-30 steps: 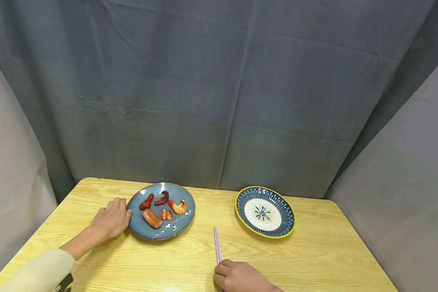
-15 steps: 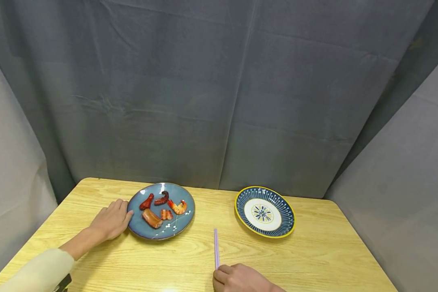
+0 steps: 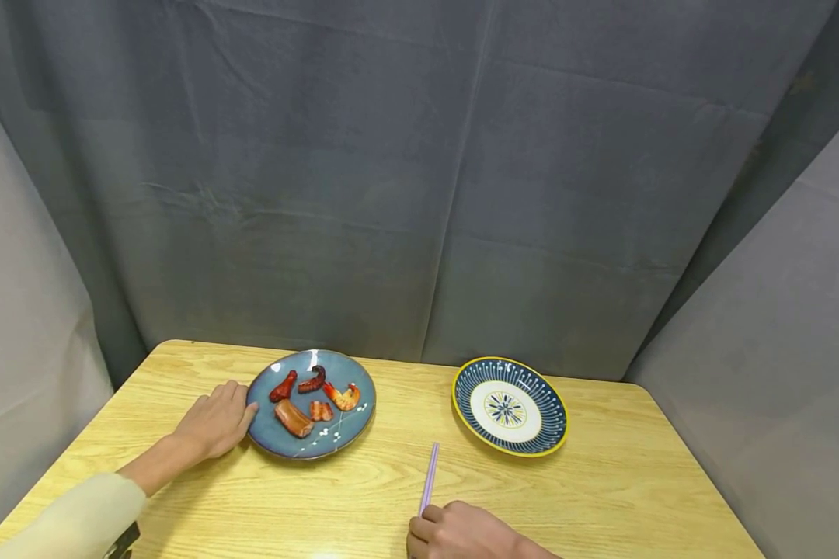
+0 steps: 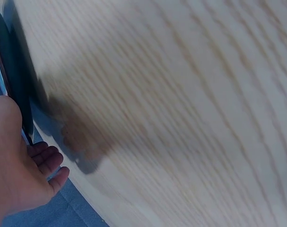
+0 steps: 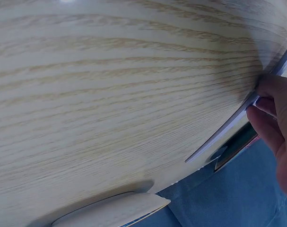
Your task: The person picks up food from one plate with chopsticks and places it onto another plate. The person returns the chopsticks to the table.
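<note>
My left hand [image 3: 213, 421] is at the left side of a blue plate [image 3: 346, 435], its thumb over the rim and its other fingers along the outer edge; the left wrist view also catches this hand [image 4: 27, 175]. Lying on that plate are a drumstick [image 3: 283, 386], a dark curled tentacle [image 3: 312, 380], a shrimp [image 3: 344, 397], a small streaky meat piece [image 3: 321, 411] and a brown sausage-like piece [image 3: 294, 419]. With my right hand [image 3: 457, 532] I grip lilac chopsticks [image 3: 429, 481], low over the table and pointing away. In the right wrist view the chopsticks [image 5: 219, 135] run out beyond my fingers.
A patterned plate [image 3: 510, 444] with a yellow rim and flower centre stands at the back right of the wooden table [image 3: 322, 505]. Behind the table hangs a grey curtain [image 3: 322, 194], with pale cloth at both sides.
The chopsticks' far ends have swung to the right in my right hand, which stays near the front edge. My left hand has barely moved at the blue plate.
</note>
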`<action>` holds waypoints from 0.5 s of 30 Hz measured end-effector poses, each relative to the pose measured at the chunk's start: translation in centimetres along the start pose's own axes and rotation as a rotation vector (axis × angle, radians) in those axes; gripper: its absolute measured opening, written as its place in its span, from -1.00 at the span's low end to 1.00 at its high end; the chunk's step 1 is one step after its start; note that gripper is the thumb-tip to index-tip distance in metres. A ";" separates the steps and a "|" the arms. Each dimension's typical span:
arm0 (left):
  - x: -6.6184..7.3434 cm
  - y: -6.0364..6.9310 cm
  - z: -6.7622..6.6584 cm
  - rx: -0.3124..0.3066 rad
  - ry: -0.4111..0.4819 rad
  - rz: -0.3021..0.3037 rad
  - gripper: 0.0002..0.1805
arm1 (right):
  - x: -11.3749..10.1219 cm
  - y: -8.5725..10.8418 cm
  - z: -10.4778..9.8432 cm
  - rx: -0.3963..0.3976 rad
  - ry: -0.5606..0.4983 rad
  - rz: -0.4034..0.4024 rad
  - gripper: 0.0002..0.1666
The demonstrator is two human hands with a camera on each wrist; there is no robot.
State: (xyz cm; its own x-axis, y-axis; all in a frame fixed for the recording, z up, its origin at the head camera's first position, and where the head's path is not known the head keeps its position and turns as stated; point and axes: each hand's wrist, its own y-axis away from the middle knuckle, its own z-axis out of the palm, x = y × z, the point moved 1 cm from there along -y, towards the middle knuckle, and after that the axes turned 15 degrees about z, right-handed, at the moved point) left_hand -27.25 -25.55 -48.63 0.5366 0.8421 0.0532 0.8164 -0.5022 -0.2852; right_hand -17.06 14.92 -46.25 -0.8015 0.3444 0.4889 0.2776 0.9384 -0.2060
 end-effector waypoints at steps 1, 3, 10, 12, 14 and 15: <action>0.0 0.0 0.0 0.001 -0.002 0.002 -0.75 | 0.0 0.0 0.0 0.005 0.005 -0.001 -0.88; 0.1 0.0 0.0 0.000 0.000 0.002 -0.75 | 0.0 0.0 0.1 0.014 0.019 -0.006 -0.87; 0.2 0.0 -0.1 -0.002 0.010 -0.005 -0.75 | 0.0 -0.1 0.2 -0.003 -0.021 -0.001 -0.88; 0.2 0.0 -0.1 0.002 0.011 -0.004 -0.75 | 0.0 -0.1 0.2 0.000 -0.026 0.003 -0.87; 0.2 0.0 -0.2 0.001 0.013 -0.005 -0.74 | -0.1 -0.1 0.2 0.008 -0.025 0.005 -0.87; 0.2 0.0 -0.2 -0.001 0.014 -0.006 -0.74 | -0.1 -0.1 0.1 0.012 -0.026 0.008 -0.87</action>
State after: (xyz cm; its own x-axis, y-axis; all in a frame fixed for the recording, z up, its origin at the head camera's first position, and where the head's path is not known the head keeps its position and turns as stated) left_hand -27.10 -25.38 -48.37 0.5348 0.8422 0.0683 0.8198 -0.4976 -0.2834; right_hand -17.02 14.83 -46.39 -0.8126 0.3512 0.4652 0.2782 0.9350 -0.2200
